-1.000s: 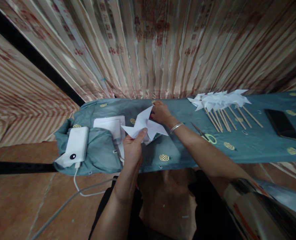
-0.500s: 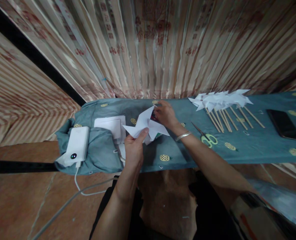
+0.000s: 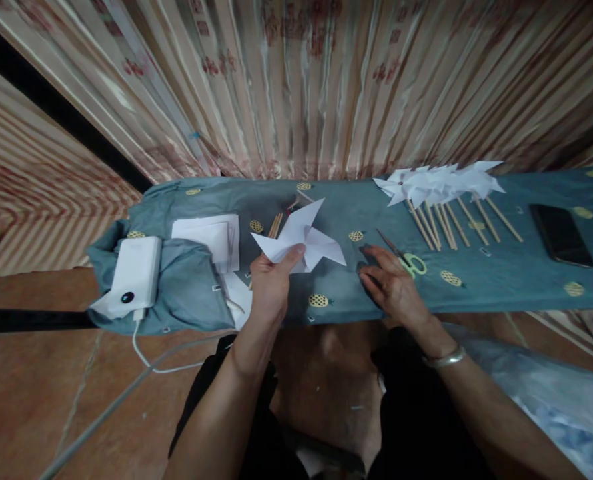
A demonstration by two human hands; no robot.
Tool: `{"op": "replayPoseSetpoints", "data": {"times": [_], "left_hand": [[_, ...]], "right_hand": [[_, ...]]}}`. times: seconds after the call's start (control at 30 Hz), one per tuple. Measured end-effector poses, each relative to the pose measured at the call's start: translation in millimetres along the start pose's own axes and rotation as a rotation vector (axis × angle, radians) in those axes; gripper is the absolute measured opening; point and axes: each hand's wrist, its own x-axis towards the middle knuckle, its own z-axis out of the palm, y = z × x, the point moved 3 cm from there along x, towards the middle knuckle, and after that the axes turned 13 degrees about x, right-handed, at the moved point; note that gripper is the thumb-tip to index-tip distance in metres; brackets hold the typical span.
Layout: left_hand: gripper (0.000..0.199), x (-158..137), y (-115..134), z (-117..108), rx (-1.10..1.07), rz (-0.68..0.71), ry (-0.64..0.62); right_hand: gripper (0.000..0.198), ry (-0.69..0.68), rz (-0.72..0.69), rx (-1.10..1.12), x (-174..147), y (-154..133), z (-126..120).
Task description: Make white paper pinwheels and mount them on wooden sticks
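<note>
My left hand point(image 3: 271, 283) is closed on a white folded paper pinwheel point(image 3: 303, 235), the thumb pressed near its middle. No stick shows on this one. My right hand point(image 3: 393, 283) hovers low over the cloth, its fingers apart and nothing visible in them. Just beyond that hand lie scissors with light green handles point(image 3: 414, 265), their blades pointing away to the left. Behind the held pinwheel, wooden sticks point(image 3: 275, 225) and a small dark red item are partly hidden.
Several finished pinwheels point(image 3: 436, 185) on sticks lie overlapped at the back right, beside a black phone point(image 3: 561, 235). White paper sheets point(image 3: 211, 240) and a cabled power bank point(image 3: 135, 273) occupy the left. A pleated curtain point(image 3: 296, 87) hangs behind the cloth-covered bench point(image 3: 346, 293).
My right hand has left the pinwheel and come back toward me and to the right, near the scissors. My left hand still holds the pinwheel. The view has shifted slightly.
</note>
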Motion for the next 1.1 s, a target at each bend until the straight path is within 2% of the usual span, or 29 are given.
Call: {"op": "replayPoseSetpoints", "data": {"times": [0.1,0.3,0.4,0.57,0.77,0.93,1.1], "left_hand": [[0.027,0.7,-3.6,6.2,0.010,0.014,-0.012],[0.026,-0.1,-10.8,18.0,0.039,0.008,-0.030],[0.023,-2.7,-13.7,22.3,0.040,0.003,-0.045],[0.023,-7.5,-17.6,24.5,0.087,-0.056,-0.066],[0.024,-10.5,-21.4,24.6,0.146,-0.096,-0.084],[0.028,-14.3,-22.2,27.7,0.120,-0.132,-0.112],[0.028,-15.1,-24.2,29.7,0.100,-0.159,-0.110]], "right_hand": [[0.025,-0.004,0.034,-0.030,-2.8,-0.9,-5.6],[0.027,0.094,0.140,-0.035,-0.3,-4.4,-15.4],[0.026,0.050,0.125,-0.060,2.7,-8.1,-9.8],[0.021,-0.065,0.057,-0.228,6.7,-13.2,0.6],[0.019,-0.084,0.072,-0.303,6.2,-18.3,2.2],[0.023,-0.063,0.084,-0.252,6.6,-19.2,2.7],[0.019,-0.071,0.255,-0.106,11.2,-15.4,0.4]]}}
